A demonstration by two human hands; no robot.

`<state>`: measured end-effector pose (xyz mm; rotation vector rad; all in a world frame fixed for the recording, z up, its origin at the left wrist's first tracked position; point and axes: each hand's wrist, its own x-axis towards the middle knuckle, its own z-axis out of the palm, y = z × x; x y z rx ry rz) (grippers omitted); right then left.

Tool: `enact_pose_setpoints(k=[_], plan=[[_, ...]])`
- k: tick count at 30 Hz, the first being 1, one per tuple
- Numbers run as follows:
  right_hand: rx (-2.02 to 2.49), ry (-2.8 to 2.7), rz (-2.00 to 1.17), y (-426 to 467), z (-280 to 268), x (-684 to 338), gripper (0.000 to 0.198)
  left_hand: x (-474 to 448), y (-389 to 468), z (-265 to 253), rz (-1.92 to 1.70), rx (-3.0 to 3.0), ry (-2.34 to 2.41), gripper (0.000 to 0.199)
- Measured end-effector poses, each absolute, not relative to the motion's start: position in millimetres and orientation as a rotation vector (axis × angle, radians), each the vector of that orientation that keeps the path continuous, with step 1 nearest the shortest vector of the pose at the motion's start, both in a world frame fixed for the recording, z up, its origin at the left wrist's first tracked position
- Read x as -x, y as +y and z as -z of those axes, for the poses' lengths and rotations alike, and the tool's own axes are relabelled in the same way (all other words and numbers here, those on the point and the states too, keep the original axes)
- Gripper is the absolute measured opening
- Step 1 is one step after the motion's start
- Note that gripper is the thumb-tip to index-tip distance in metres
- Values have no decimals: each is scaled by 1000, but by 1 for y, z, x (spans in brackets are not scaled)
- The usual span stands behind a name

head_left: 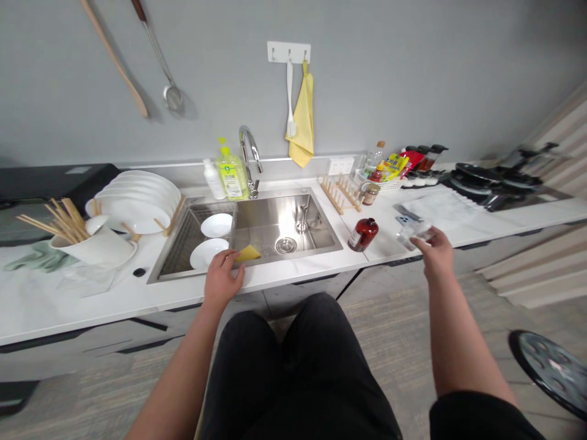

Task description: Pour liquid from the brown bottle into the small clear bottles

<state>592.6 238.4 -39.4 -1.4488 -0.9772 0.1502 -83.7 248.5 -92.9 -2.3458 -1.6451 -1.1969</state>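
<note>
Clear item (407,235) pinched in right hand (435,245), brown bottle (364,234) between it and sink (261,220); left hand (222,276) at yellow pad (248,253), can't tell if gripping tbh.

Here the whole scene is taken in from one spot, the person's head, with the view pointed forward and tipped steeply down. The sink (270,223) is placed near the middle, looked into from above its front edge. Right up close, along the bottom, the dark trousers (298,373) are seen from overhead! Farther out, the left hand (224,280) and the right hand (435,245) are viewed from behind, over the forearms (183,373). The countertop (174,300) is spanned in a wide sweep, slanting up toward the right. Up top, the grey wall (367,79) is faced beyond the sink; below, the floor (389,311) is looked down upon.
</note>
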Motion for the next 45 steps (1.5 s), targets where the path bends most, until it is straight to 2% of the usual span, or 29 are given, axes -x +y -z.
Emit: enact_pose_setpoints(k=[6, 9, 14, 18, 23, 29, 33, 37, 40, 45], plan=[[1152, -973, -582, 128, 43, -495, 78, 58, 226, 83, 1486, 2375, -1654, 31], [1091, -1091, -894, 98, 46, -424, 83, 18, 191, 66, 1662, 2628, -1635, 30], [847, -1280, -1350, 99, 47, -315, 84, -30, 136, 21, 1756, 3230, -1258, 51], [660, -1360, -1501, 118, 48, -265, 85, -18, 122, -3, 1857, 3323, -1151, 51], [593, -1446, -1568, 125, 52, -241, 94, 9, 116, -19, 1753, 3321, -1379, 47], [614, -1400, -1534, 108, 53, -232, 85, 7, 104, -36, 1752, 3238, -1607, 32], [680, -1393, -1506, 100, 54, -236, 89, -3, 102, -28, 1769, 3130, -1756, 28], [766, -1434, -1397, 96, 52, -239, 84, -24, 101, -14, 1742, 2863, -1803, 24], [738, -1469, -1354, 95, 52, -239, 84, -37, 94, -11, 1758, 2764, -1740, 31], [741, -1405, -1381, 98, 60, -243, 82, -26, 87, -14, 1727, 3158, -1526, 61]])
